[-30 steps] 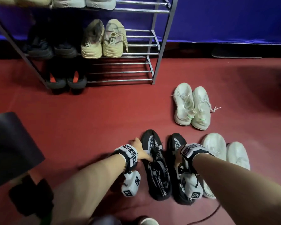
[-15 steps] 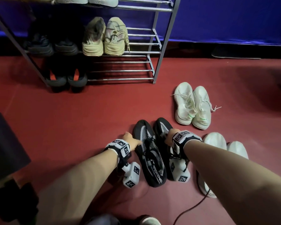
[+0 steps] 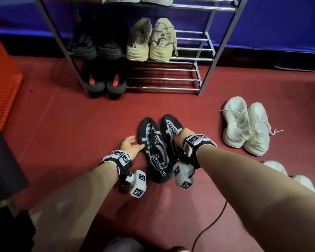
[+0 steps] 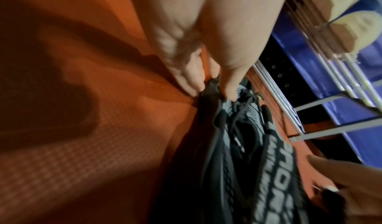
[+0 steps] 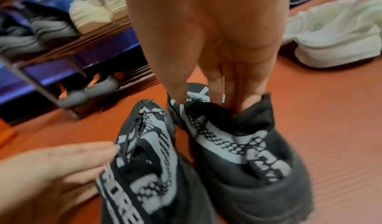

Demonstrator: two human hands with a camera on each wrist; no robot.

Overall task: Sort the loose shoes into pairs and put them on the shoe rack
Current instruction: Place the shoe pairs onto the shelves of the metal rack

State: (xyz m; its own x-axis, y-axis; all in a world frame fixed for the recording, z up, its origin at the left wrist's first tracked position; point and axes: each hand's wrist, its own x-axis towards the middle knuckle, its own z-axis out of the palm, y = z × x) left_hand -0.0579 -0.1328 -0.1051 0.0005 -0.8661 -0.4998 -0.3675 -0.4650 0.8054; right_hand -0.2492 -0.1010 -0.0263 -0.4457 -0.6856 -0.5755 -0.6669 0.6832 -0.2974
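Two black shoes lie side by side on the red floor in front of the rack [image 3: 204, 57], toes toward it and heels toward me, their long axes running straight at its open lower right bars. My right hand [image 3: 185, 136] is on the right shoe [image 3: 171, 128]: in the right wrist view the fingers [image 5: 233, 87] go down inside the collar with the thumb on the outside of the tongue, a pinch on the upper. My left hand [image 3: 130, 144] sits against the outer side of the left shoe [image 3: 153, 142]; the left wrist view shows fingertips [image 4: 192, 80] and thumb closing on its edge by the laces, which I read as a light pinch, though blur leaves that unsure. Each hand is nearer its own shoe.

The rack's middle tier holds a dark pair and a beige pair [image 3: 151, 40]; the bottom tier holds a dark pair on the left, with bare bars beside it. I judge that gap the likely target, straight ahead of the toes. A white pair [image 3: 245, 124] stands right of the black shoes, and more white shoes lie nearer me, partly hidden by my arm.
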